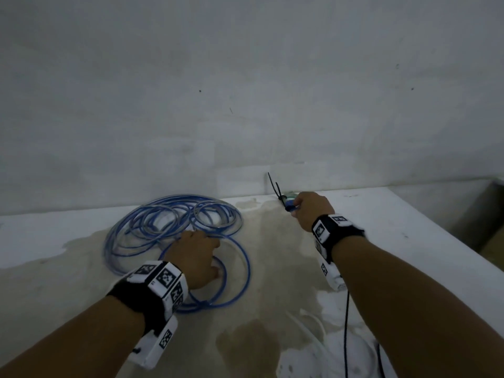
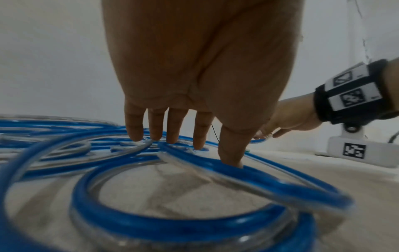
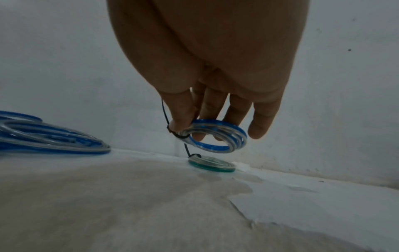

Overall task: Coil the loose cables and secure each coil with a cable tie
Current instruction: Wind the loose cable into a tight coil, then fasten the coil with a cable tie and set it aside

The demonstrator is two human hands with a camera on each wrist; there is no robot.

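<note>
Now right hand pinching small tied blue coil above the table (green coil seen only from right wrist), left hand fingers straight, tips touching loose blue cable loops.

My head camera looks down across the table toward the wall. Each wrist camera sits close under my palm, facing forward; all share the blue cable.
</note>
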